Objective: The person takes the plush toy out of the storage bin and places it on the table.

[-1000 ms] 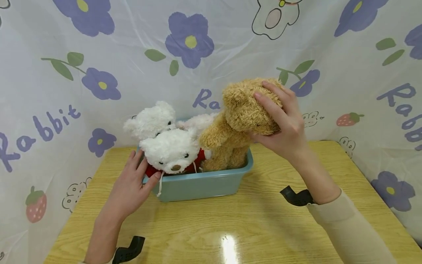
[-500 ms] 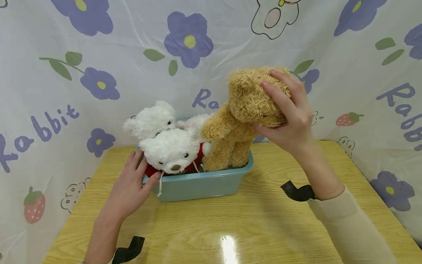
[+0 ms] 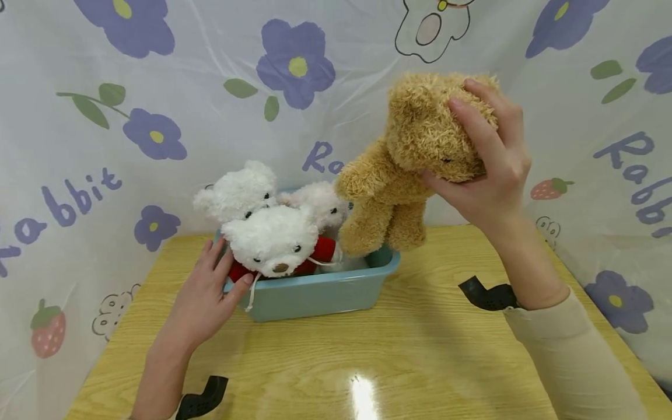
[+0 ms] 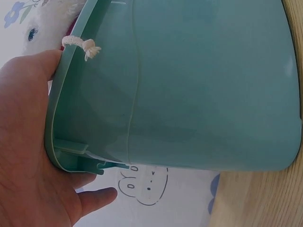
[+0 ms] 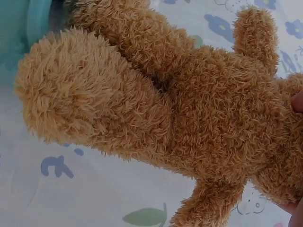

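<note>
A light brown teddy bear [image 3: 401, 175] hangs tilted above the right end of a blue-green plastic bin [image 3: 315, 300]. My right hand [image 3: 496, 166] grips its head from the right side, thumb below and fingers over the fur. The right wrist view shows the bear's legs and body [image 5: 222, 113] close up, with little of the hand. At the bin's front left corner rests my left hand [image 3: 202, 297], its fingers fairly straight along the end and its thumb over the front rim. Beside it sits a white teddy bear [image 3: 270, 242] in red clothing; its cord [image 4: 83, 46] dangles over the rim.
Behind the bear in red sit another white bear [image 3: 238, 189] and a pale pink plush toy [image 3: 317, 201], partly hidden. A wooden table [image 3: 315, 361] carries the bin. Patterned cloth [image 3: 210, 58] hangs at the back and sides.
My right hand has raised the brown bear up and to the right, its feet rising from inside the bin. More of the pink plush now shows. The left hand stays at the corner.
</note>
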`<state>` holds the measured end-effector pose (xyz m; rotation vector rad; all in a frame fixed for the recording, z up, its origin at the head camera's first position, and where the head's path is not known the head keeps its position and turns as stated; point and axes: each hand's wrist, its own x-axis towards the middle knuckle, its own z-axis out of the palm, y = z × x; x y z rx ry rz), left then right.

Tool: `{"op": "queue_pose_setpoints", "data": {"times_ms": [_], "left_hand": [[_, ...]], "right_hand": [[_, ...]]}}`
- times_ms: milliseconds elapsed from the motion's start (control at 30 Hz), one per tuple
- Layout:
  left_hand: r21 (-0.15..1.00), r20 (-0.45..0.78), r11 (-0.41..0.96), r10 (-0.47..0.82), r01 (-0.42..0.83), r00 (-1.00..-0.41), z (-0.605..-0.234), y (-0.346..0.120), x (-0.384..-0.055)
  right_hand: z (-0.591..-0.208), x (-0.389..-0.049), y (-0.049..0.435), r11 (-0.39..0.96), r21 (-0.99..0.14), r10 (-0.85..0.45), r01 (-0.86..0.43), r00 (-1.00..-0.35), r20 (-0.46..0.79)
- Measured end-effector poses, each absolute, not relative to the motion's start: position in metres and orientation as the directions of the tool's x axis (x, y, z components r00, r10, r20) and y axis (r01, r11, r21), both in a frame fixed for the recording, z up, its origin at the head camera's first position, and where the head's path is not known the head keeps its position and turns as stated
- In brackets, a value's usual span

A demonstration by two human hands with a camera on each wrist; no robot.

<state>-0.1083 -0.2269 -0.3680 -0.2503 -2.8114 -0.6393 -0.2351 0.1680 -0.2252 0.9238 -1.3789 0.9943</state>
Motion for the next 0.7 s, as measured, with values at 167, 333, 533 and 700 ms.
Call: {"op": "queue_pose_setpoints", "data": {"times_ms": [167, 333, 533, 700], "left_hand": [[0.409, 0.253, 0.890, 0.103, 0.203, -0.962, -0.368, -0.228, -0.109], [0.408, 0.270, 0.887, 0.106, 0.214, -0.957, -0.370, -0.228, -0.111], [0.402, 0.289, 0.887, 0.113, 0.228, -0.951, -0.371, -0.229, -0.112], [0.401, 0.293, 0.886, 0.118, 0.234, -0.949, -0.372, -0.229, -0.113]], "right_hand": [[-0.228, -0.237, 0.177, 0.360, -0.048, 0.001, -0.932, -0.051, 0.999], [-0.230, -0.237, 0.190, 0.379, -0.086, 0.009, -0.921, -0.089, 0.996], [-0.233, -0.236, 0.203, 0.399, -0.124, 0.021, -0.908, -0.127, 0.992], [-0.233, -0.237, 0.212, 0.416, -0.148, 0.041, -0.897, -0.144, 0.989]]}}
